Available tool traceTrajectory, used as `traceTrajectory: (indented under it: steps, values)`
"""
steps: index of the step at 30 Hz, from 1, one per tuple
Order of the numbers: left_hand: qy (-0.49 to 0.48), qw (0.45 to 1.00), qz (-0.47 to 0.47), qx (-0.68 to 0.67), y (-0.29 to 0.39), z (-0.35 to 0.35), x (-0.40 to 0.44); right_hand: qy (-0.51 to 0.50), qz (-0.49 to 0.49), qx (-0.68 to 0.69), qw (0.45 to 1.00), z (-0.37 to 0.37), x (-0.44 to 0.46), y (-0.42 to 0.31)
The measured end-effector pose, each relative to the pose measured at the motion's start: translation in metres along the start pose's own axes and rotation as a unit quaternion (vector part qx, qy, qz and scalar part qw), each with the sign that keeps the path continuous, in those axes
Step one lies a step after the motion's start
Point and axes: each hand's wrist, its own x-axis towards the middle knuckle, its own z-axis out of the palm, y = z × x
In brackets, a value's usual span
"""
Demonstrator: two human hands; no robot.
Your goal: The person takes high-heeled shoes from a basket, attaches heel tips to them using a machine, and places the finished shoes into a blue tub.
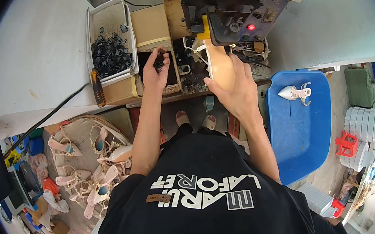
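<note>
My right hand point(240, 88) is wrapped round a tan shoe point(221, 67) with a white edge, its far end beneath the dark machine point(238, 11) near a yellow part. My left hand point(157, 69) has its fingers curled round small black pieces above a dark open box point(174, 75). Left of it, a white tray point(135, 49) holds a heap of similar black pieces point(111, 54). An orange-handled screwdriver point(98, 88) lies by the tray's near corner.
A blue tub point(293, 134) at the right holds a white strappy shoe point(295, 93). Several pale shoes point(104, 181) lie in a round container at lower left. A red light glows on the machine. Red stools point(346, 144) and stacked boxes point(362, 123) stand far right.
</note>
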Motion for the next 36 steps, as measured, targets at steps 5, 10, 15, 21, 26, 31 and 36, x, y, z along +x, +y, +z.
traceTrajectory:
  steps: [5,10,15,21,26,31,36]
  values:
    - [-0.051,0.999,-0.004,-0.001,0.002,0.000,-0.004,0.018,-0.009,-0.013,1.000,0.001,-0.001,0.005]
    - [-0.095,0.990,-0.079,-0.064,0.007,-0.017,0.007,-0.041,-0.021,0.072,0.996,-0.012,0.001,0.013]
    - [-0.075,0.995,-0.052,-0.026,0.007,-0.019,0.008,-0.037,0.001,0.100,0.994,-0.011,0.002,0.016]
    - [-0.045,0.998,-0.045,0.028,0.017,-0.024,0.010,-0.048,-0.039,0.197,0.979,0.001,-0.027,0.047]
    - [-0.020,0.997,-0.024,0.065,0.011,-0.007,-0.003,0.077,0.170,0.365,0.912,-0.087,-0.129,0.107]
    - [-0.043,0.935,0.070,0.346,0.004,0.026,0.002,0.235,0.306,0.183,0.904,-0.154,-0.152,0.242]
    - [-0.044,0.706,0.308,0.636,-0.058,0.138,0.011,0.199,0.415,-0.187,0.868,-0.092,-0.100,0.451]
